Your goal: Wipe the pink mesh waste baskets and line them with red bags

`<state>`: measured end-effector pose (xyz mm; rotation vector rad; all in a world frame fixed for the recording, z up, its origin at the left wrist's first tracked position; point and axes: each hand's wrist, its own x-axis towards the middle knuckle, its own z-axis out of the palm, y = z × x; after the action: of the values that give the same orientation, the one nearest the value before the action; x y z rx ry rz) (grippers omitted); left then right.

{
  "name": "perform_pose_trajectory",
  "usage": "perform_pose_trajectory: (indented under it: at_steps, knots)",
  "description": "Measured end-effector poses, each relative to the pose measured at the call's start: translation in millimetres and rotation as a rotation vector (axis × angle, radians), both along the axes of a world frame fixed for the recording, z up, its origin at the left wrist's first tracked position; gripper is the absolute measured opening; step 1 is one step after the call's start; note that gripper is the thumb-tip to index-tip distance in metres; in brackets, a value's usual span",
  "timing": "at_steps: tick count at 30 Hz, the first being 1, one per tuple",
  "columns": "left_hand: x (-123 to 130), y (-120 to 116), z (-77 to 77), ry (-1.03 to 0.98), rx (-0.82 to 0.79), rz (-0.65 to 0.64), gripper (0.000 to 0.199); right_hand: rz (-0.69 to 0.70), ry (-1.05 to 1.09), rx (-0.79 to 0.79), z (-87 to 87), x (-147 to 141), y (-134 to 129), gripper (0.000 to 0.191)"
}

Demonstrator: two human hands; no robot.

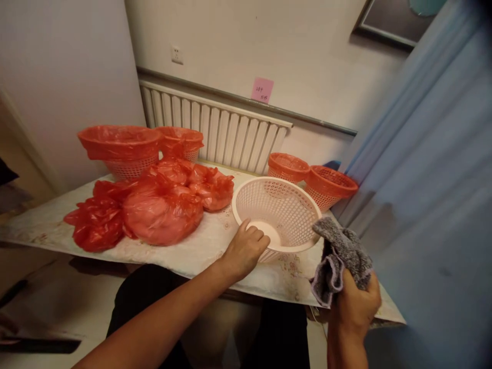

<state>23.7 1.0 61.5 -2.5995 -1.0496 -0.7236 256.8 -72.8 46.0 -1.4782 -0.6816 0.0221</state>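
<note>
Spanning the scene, the worktop (213, 233) is partly hidden at left beneath gathered red bags (163, 215), their contents hard to make out. Right of them stands a pale mesh basket (295, 220), its near rim partly covered. A bunched grey cloth (348, 246) at near right is pinched by the right hand (357, 300), most fingertips concealed. The left hand's (244, 251) fingers curl over the basket's near rim; whether they grip it, I cannot tell.

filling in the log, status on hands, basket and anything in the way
Left hand at near rim of basket; right hand gripping cloth. Basket upright on table. Red bags left of it, apparently not blocking.
</note>
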Motion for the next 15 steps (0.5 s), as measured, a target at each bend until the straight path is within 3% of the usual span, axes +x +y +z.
perform_pose_trajectory:
  at_steps: [4,10,15]
  knots:
    - [3,8,1.9,0.003,0.022,-0.03,0.017,0.024,-0.095,-0.016,8.4,-12,1,0.047]
    - [4,23,5.8,0.012,0.045,-0.036,0.019,0.196,-0.301,-0.088,6.1,-14,12,0.038]
    - [-7,33,16.6,-0.019,0.037,-0.031,0.022,-0.005,-0.055,-0.138,-4.7,4,21,0.042]
